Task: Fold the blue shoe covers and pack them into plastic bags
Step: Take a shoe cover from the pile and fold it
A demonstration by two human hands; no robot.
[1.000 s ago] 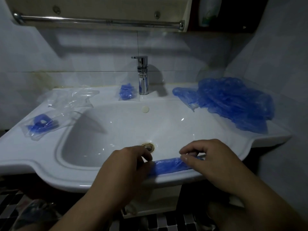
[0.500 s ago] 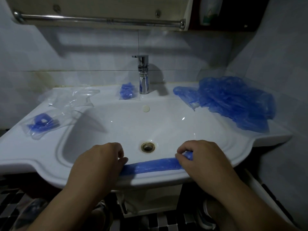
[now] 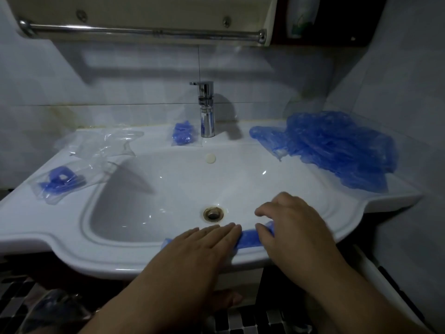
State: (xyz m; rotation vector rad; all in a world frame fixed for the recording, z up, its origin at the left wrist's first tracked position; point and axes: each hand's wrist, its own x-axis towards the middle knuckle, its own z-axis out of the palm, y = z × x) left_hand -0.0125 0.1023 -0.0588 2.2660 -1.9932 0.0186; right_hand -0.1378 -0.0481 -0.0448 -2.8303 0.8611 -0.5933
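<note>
Two hands worked at the near rim of a white ceramic sink [image 3: 72, 244] in a dim bathroom, with pale tiled wall [image 3: 120, 80] behind and black-and-white mosaic floor [image 3: 252, 319] below. A folded shoe cover [image 3: 249, 238], blue and pressed into a narrow strip, lay along that front rim, its long axis running from left to right and rising slightly toward the right end.

The left hand [image 3: 199, 244] lay flat on the strip's left part, its fingers [image 3: 226, 231] straight, close together and pressing down, holding nothing. The right hand [image 3: 293, 227] was just beside it, its fingers [image 3: 265, 209] curled, the thumb and curled fingers gripping the strip's right end; only a short blue stretch showed between the two hands.

Just beyond the fingers sat the brass-ringed drain [image 3: 213, 214], and farther beyond them a chrome faucet [image 3: 206, 109] stood upright. A small packed bag [image 3: 184, 133] with blue inside lay just left of the faucet. Well to the left of the left fingers, a second packed bag [image 3: 60, 182] lay on the sink's ledge, with empty plastic bags [image 3: 106, 143] beyond it. Far beyond and right of the right fingers, a loose pile of blue shoe covers [image 3: 337, 150] spread over the ledge against the side wall.

High above, a metal towel bar [image 3: 144, 31] ran beneath a cabinet, and a bottle [image 3: 301, 15] stood in the dark recess at its right, its label too dim to read.
</note>
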